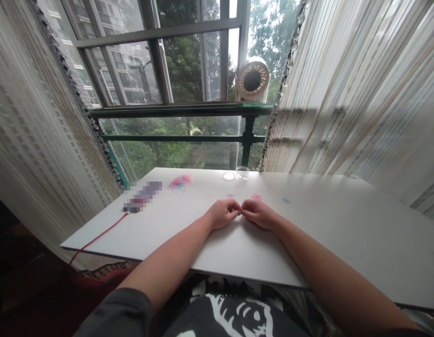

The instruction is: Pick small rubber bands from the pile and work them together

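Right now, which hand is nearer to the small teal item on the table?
Right. The right hand is to the left of the small teal item and slightly closer to the person; the left hand is farther left, beyond the right hand.

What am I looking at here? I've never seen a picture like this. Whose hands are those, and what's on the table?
There's no machine: both bare hands belong to one person, who wears the camera on their head. It looks forward and down, so you see roughly their own view.

On the white table are a colourful pile, a clear tub beside a clear disc, a pink pile, a blue bit and a blurred-out object with a red cable.

The left hand and right hand come together as if pinching something, too small to make out.
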Motion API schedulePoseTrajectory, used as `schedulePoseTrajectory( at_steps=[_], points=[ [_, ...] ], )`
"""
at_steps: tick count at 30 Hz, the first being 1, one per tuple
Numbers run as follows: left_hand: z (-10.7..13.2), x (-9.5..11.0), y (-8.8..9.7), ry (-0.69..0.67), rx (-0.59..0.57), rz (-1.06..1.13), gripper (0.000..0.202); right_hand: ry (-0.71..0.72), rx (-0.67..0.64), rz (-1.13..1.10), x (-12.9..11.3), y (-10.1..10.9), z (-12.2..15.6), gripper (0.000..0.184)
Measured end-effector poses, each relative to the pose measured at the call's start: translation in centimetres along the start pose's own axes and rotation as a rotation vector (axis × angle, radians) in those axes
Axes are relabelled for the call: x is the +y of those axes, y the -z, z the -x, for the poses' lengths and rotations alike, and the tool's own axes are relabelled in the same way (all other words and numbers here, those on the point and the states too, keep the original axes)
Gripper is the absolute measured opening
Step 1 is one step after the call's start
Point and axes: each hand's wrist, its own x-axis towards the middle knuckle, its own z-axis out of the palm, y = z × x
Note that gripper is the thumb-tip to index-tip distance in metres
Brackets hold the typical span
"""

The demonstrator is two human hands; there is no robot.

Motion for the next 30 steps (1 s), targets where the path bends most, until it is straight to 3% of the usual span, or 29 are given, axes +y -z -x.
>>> schedulePoseTrajectory(
  at_steps=[30],
  points=[
    [0.05,-0.65,-0.2,0.051,-0.041,-0.035,0.018,-0.025,-0.006,0.015,-0.4,0.03,0.09,0.01]
  ],
)
